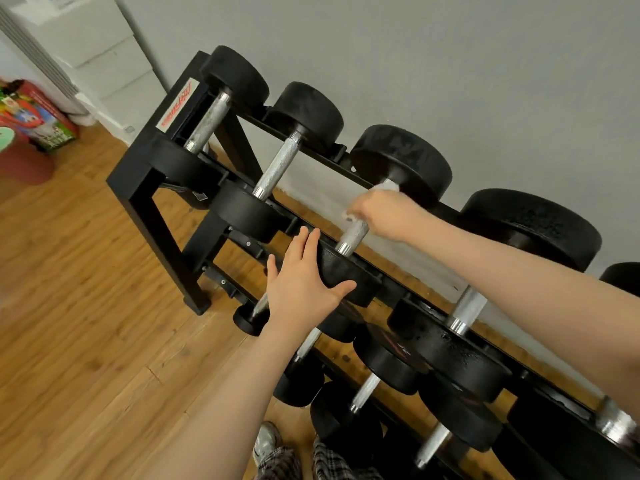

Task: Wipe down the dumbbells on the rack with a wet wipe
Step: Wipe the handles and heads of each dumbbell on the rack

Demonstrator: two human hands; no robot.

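Showing plaid trousers [277,462] and a shoe [266,441] at the bottom centre, above wooden floor [86,341]. Reaching up from there, left hand [302,280] lying flat with straight fingers against the near black head [341,271] of the third dumbbell on the top row of the black rack [145,188], thumb hooking under its edge. Just beyond, at frame centre, right hand [382,214] curling around a white wet wipe [384,188] and gripping it on the knurled steel handle [353,233] of that same dumbbell. Standing against a grey wall [415,64]. Sitting far upper left, a white cabinet [104,57] and a colourful bag [38,116].
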